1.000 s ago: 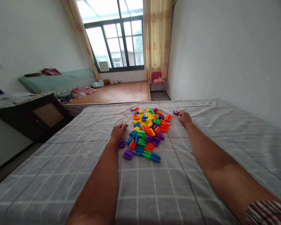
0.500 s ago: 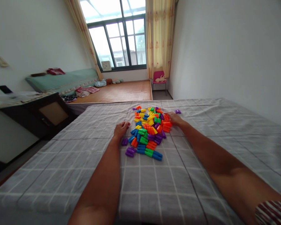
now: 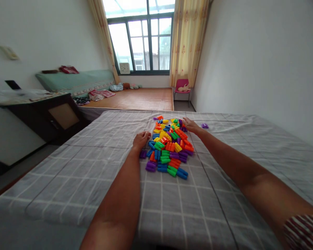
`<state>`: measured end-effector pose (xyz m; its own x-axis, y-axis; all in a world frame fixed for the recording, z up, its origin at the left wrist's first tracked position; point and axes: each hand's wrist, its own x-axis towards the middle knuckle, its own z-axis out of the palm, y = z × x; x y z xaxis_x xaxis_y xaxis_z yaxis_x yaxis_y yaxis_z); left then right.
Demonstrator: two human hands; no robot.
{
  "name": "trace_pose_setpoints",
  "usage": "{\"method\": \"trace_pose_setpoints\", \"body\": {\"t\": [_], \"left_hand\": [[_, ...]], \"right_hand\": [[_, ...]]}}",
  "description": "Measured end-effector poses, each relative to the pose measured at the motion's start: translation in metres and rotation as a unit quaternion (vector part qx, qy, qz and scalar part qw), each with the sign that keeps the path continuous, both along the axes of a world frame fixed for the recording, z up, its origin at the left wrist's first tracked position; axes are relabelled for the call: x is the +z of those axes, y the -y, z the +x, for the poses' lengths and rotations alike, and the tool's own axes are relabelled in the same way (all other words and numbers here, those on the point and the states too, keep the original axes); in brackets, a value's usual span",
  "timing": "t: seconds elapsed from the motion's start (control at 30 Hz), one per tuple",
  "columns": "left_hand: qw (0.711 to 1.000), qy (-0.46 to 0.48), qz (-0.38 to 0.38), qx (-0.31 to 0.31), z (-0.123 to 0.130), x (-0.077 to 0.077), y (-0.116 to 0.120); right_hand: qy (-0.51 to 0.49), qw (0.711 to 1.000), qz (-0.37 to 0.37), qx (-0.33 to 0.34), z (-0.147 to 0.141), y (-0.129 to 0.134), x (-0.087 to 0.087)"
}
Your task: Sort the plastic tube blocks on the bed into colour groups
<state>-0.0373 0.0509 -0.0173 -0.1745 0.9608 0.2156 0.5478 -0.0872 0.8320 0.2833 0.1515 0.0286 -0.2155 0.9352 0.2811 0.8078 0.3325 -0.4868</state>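
A pile of plastic pieces [image 3: 169, 142] in orange, yellow, green, blue and purple lies on a grey checked cloth [image 3: 172, 205]. My left hand [image 3: 142, 140] rests at the pile's left edge, fingers curled; whatever they might hold is too small to make out. Just below it lies a purple piece [image 3: 143, 154]. At the far right edge of the pile is my right hand [image 3: 191, 125], its fingers spread apart beside purple pieces, holding nothing visible. Another purple piece [image 3: 205, 125] sits apart, to the right of my right hand.
Beyond the cloth is a low bed [image 3: 138, 99] with a brown mat. A dark cabinet [image 3: 59, 116] stands at the left, a pink chair [image 3: 182, 86] at the back by the curtain. A white wall [image 3: 263, 62] runs along the right.
My right hand has moved away from me, to the pile's far right edge. Orange pieces at the right side lie differently and more spread out. The whole view has shifted slightly.
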Motion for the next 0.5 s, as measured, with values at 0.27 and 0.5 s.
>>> {"method": "trace_pose_setpoints", "body": {"t": [0.27, 0.5], "left_hand": [[1.000, -0.026, -0.001, -0.002, 0.001, -0.001, -0.001], [1.000, -0.023, -0.016, 0.006, 0.005, 0.004, 0.002]], "right_hand": [[0.048, 0.998, -0.043, 0.000, -0.029, -0.027, -0.018], [-0.115, 0.984, 0.036, 0.134, -0.035, 0.000, -0.004]]}}
